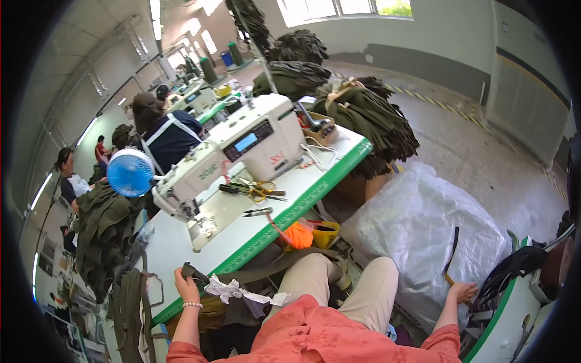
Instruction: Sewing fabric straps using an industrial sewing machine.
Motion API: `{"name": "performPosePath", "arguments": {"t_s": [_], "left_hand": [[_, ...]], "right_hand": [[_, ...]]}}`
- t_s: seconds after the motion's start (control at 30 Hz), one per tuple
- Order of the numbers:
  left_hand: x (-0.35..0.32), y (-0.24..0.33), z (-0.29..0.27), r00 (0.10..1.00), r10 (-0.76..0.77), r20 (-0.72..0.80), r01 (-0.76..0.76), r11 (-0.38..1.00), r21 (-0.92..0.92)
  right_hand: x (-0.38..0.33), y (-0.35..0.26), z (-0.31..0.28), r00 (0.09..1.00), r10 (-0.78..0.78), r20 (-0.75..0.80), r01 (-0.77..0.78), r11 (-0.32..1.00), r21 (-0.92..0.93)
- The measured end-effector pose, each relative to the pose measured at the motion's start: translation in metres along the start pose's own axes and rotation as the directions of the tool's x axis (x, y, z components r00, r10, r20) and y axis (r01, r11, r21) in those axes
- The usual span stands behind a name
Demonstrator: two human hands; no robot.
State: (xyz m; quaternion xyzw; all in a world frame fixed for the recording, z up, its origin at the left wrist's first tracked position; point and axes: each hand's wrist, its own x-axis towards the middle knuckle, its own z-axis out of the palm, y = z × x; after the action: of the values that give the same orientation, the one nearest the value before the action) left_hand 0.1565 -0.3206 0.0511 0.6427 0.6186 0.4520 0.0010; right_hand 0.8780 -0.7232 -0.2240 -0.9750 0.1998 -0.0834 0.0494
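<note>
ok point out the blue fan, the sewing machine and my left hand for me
blue fan (130, 172): head view, on the middle of its round front
sewing machine (247, 143): head view, on its control-panel screen
left hand (187, 287): head view, mid-hand

The wall is pale above and darker grey below, with a bright window at the top. The grey floor carries yellow striped tape. Long lamps are shining on the left side. The white bench has a green edge.
</note>
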Motion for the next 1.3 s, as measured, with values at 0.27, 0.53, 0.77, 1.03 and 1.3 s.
{"name": "performPosePath", "arguments": {"t_s": [0.27,0.53,0.77,1.03,1.3], "left_hand": [[0.004,-0.096,-0.022,1.000,0.003,-0.031,0.009,0.927,0.374],[0.012,-0.099,-0.031,0.997,0.060,-0.047,-0.035,0.907,0.420],[0.022,-0.107,-0.033,0.997,0.070,-0.021,-0.054,0.900,0.432],[0.030,-0.107,-0.030,0.991,0.135,0.001,-0.122,0.893,0.434],[0.040,-0.113,-0.046,0.989,0.138,0.050,-0.147,0.908,0.392]], "right_hand": [[-0.228,-0.109,-0.055,0.547,-0.810,-0.212,0.617,0.219,0.756],[-0.478,-0.180,-0.185,-0.067,-0.937,-0.342,0.373,-0.341,0.863],[-0.557,-0.238,-0.195,-0.266,-0.957,-0.120,0.336,-0.209,0.919],[-0.606,-0.292,-0.144,-0.388,-0.918,-0.079,0.241,-0.183,0.953],[-0.597,-0.323,-0.102,-0.273,-0.820,-0.503,0.740,-0.513,0.435]]}}
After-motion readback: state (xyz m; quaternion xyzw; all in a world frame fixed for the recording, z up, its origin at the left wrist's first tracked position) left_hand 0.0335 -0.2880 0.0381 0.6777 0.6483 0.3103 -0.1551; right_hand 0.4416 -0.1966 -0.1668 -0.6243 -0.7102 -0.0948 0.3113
